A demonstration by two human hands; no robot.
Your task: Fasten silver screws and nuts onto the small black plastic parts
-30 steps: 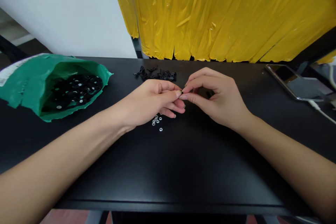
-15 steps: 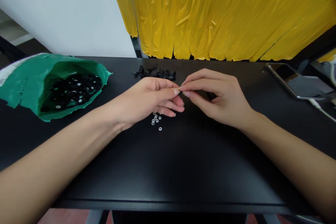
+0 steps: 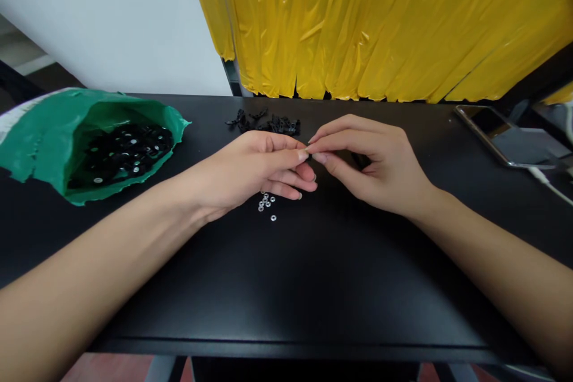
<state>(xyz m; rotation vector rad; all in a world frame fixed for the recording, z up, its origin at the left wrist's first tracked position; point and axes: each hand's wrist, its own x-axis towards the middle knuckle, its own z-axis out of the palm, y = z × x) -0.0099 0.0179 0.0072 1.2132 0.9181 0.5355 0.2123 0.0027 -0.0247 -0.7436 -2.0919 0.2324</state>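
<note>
My left hand (image 3: 273, 167) is closed in a pinch, thumb against forefinger, with the other fingers curled loosely below. My right hand (image 3: 362, 161) also pinches, and its fingertips meet those of the left. What sits between the fingertips is small, dark and mostly covered, so its kind cannot be made out. Just below the left fingers, several small silver rings (image 3: 267, 203) lie on the black table (image 3: 286, 286). Behind the left hand is a heap of small black plastic parts (image 3: 282, 125).
On the left an open green bag (image 3: 49, 137) holds many black parts, some with silver rings. A phone (image 3: 501, 137) with a white cable (image 3: 548, 185) lies at the right. Yellow plastic sheeting (image 3: 358, 30) hangs behind the table, beside a white panel (image 3: 134, 18).
Both hands keep the same pinch, with only tiny finger shifts. The whole view has moved very slightly.
</note>
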